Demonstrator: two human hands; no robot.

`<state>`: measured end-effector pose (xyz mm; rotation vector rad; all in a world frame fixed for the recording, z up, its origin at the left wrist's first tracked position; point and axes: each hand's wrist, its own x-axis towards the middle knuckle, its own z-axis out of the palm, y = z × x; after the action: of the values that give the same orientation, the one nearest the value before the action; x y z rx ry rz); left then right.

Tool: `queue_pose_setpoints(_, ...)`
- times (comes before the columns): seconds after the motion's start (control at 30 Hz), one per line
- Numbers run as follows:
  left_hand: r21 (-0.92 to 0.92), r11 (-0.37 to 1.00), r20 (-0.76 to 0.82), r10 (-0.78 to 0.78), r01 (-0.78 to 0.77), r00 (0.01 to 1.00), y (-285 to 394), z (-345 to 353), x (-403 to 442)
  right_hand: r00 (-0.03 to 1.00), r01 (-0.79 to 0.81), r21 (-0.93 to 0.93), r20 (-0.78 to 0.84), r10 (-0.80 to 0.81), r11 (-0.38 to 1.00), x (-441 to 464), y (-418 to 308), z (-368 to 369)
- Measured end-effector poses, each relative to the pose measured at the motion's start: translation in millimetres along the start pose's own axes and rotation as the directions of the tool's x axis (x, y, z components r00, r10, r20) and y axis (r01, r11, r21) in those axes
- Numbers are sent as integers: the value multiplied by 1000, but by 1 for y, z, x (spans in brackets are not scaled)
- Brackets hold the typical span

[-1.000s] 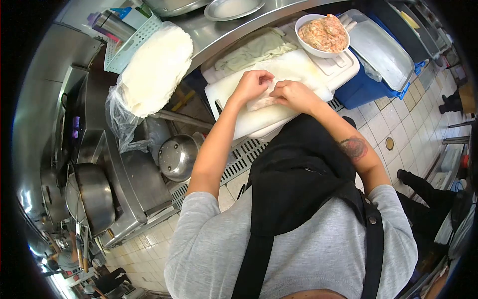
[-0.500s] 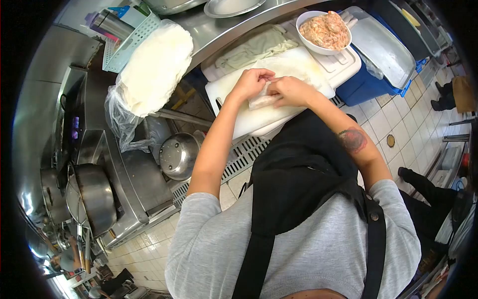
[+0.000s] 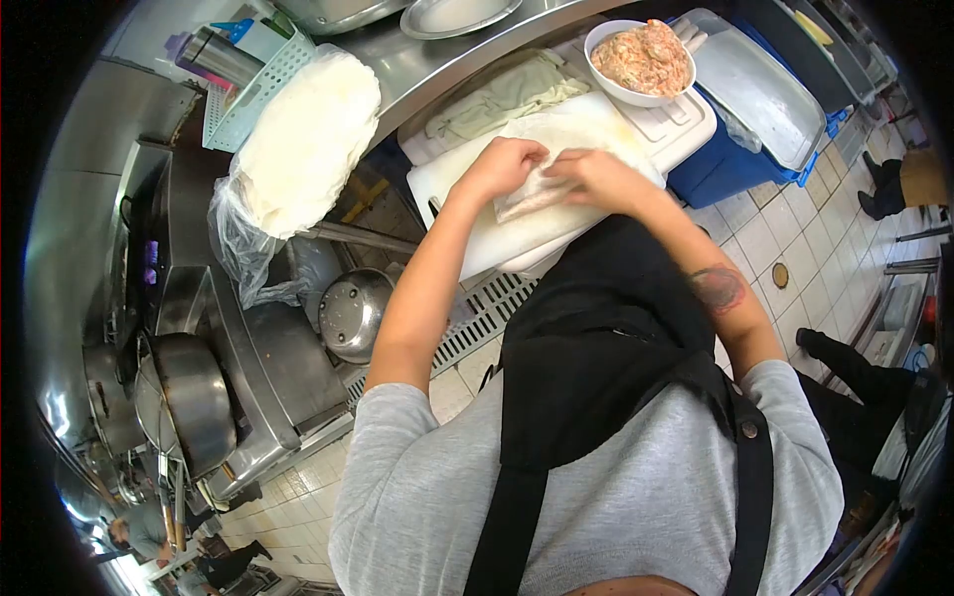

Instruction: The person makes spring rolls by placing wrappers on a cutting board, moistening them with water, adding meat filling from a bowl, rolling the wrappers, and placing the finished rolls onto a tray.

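A thin white dough wrapper (image 3: 529,200), partly folded over, lies on the white cutting board (image 3: 477,238) in front of me. My left hand (image 3: 505,167) has its fingers curled at the wrapper's left far edge. On the other side, my right hand (image 3: 604,183) hovers close over the wrapper, fingers bent and somewhat apart, slightly blurred. More pale sheet (image 3: 586,129) spreads on the board beyond my hands. Beyond the board, to the right, stands a white bowl of orange-pink shredded filling (image 3: 644,62). Whatever lies inside the fold is hidden.
To the left a stack of white round wrappers (image 3: 310,144) rests on a plastic bag, beside a light green basket (image 3: 260,84). A folded cloth (image 3: 507,94) lies behind the board. A blue bin (image 3: 730,169) stands right; a steel pot (image 3: 355,316) sits lower left.
My right hand has drawn back slightly to the right and its fingers have spread off the wrapper. My left hand stays near the same edge. More of the folded wrapper shows between them.
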<state>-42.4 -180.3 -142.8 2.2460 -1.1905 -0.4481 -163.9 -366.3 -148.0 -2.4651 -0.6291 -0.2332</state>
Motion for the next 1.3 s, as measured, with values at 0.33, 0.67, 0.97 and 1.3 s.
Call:
queue_pose_setpoints(0.33, 26, 997, 60, 76, -78, 995, 19, 20, 66, 973, -189, -8, 136, 189, 982, -33, 28, -22)
queue_pose_setpoints(0.67, -62, 996, 134, 71, -64, 988, 6, 20, 72, 979, -94, -14, 179, 95, 995, -5, 13, 4)
queue_pose_setpoints(0.97, -141, 989, 205, -20, 49, 979, 4, 20, 80, 963, -145, 56, 236, 128, 988, 15, 7, 7)
queue_pose_setpoints(1.3, -149, 988, 175, -4, 31, 985, 7, 18, 78, 969, -133, 72, 219, 114, 989, 29, -11, 26)
